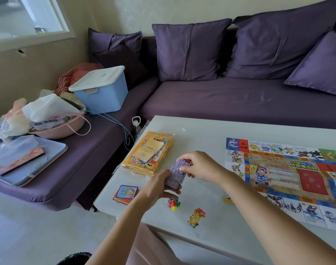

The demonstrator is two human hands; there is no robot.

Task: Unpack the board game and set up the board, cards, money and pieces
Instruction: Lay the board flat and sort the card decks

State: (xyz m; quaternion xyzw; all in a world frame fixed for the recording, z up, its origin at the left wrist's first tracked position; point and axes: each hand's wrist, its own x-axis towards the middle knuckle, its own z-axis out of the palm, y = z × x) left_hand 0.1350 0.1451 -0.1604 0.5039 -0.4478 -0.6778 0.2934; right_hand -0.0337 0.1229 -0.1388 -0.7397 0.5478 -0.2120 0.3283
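Left hand point(159, 185) cradles the banknotes point(176, 178) from below; right hand point(199, 166) pinches their top.

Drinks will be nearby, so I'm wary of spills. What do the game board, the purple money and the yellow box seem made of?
The game board: likely thin printed paper or light card, fairly matte; its edge shows almost no thickness on the table. The purple money: thin printed paper, a stack of slim sheets. The yellow box: printed cardboard, slightly glossy, with crisp folded edges.
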